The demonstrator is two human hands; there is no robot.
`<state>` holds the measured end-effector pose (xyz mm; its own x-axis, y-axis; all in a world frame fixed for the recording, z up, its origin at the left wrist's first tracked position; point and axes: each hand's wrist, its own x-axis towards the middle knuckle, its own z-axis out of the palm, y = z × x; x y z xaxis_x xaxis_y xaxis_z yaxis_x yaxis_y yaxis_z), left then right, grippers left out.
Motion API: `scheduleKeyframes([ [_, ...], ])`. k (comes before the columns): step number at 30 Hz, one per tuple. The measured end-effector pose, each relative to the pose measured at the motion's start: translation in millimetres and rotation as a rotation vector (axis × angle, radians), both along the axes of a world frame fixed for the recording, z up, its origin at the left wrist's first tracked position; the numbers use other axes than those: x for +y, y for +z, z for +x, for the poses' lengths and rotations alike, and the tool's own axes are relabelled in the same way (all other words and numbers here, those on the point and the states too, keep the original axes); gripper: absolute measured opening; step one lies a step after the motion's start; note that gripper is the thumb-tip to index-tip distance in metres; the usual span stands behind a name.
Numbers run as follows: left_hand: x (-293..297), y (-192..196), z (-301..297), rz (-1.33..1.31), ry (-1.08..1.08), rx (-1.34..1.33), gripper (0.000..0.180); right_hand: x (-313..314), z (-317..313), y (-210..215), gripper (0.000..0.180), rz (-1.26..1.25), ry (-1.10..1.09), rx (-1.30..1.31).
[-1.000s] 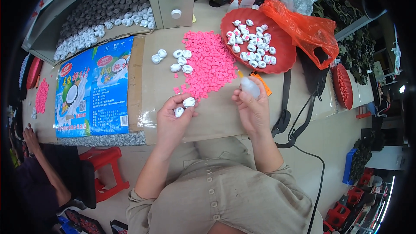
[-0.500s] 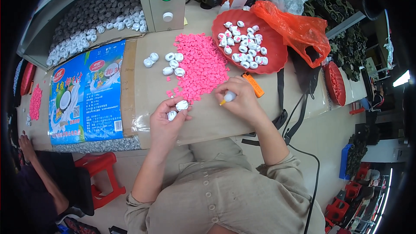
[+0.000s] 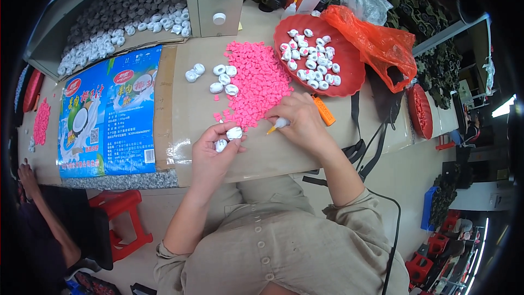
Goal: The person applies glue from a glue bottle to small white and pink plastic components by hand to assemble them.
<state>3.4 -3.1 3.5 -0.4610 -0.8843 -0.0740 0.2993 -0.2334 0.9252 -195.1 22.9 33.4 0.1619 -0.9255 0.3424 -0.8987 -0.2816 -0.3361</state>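
Observation:
My left hand (image 3: 208,155) is closed round two small rounded white pieces; one white piece (image 3: 234,133) sits up at the fingertips, and a second white piece (image 3: 220,145) rests lower against the fingers. Just to the right, my right hand (image 3: 303,120) grips a small glue bottle (image 3: 282,123), its yellow nozzle pointing left toward the left hand. The right index finger reaches to the lower edge of a heap of small pink pieces (image 3: 254,76); whether it pinches one is too small to tell. Several loose white pieces (image 3: 224,78) lie left of the heap.
A red scalloped bowl (image 3: 349,79) holds several white pieces, some showing pink. Near it are an orange lighter-like object (image 3: 323,110), a red plastic bag (image 3: 376,43) and black straps (image 3: 376,147). Left are a blue printed cardboard sheet (image 3: 109,114) and a machine housing (image 3: 218,0). Another person's hand (image 3: 28,180) shows far left.
My right hand has come slightly left with the glue bottle, its index finger nearer the pink heap. The left hand keeps hold of the two white pieces. The whole view has shifted a little.

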Motion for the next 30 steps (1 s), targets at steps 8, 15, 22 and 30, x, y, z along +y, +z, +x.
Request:
scheduleKeyframes([
  [8,0,0,0,-0.005,-0.012,-0.022,0.025,-7,2,4,0.012,0.076,0.055,0.003],
  [15,1,2,-1,0.011,0.022,0.000,0.027,8,8,-2,0.007,0.199,-0.051,-0.768],
  [22,-2,-3,1,0.025,-0.020,-0.010,0.030,16,38,-8,0.008,0.344,-0.200,-1.283],
  [30,0,-1,2,-0.003,-0.070,-0.047,0.029,15,53,-7,0.010,0.431,-0.055,-1.329],
])
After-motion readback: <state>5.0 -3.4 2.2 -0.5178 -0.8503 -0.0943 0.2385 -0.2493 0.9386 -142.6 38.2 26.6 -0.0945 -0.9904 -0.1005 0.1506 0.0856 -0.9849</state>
